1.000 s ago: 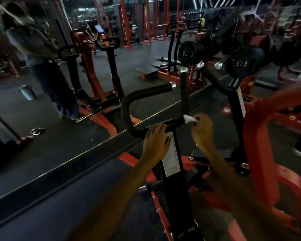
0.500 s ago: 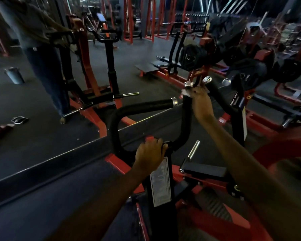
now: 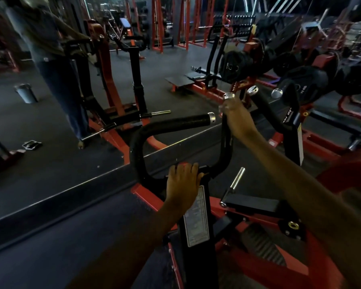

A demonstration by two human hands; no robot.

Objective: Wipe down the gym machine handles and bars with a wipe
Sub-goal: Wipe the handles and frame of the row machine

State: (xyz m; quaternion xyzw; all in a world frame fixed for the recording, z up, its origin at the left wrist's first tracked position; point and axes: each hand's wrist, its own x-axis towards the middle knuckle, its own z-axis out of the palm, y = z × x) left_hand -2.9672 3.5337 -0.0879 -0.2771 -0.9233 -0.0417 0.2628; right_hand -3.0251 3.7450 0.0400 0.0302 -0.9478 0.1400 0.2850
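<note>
The right hand [image 3: 237,119] is wrapped around the upper end of the black upright handle bar [image 3: 224,140] of the red-and-black gym machine, directly below its chrome end cap [image 3: 229,95], its grip closed on a pale, blurred wipe [image 3: 222,108] pressed against the bar. The left hand [image 3: 182,182] rests on the black crossbar [image 3: 206,170] at the base of the handles, fingers curled over it, above the white instruction label [image 3: 196,217]. The curved black foam-covered handle [image 3: 175,125] extends to the left, untouched.

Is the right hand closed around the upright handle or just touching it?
Closed: the right hand wraps the upright handle just below its chrome cap. The wipe is barely visible.
</note>
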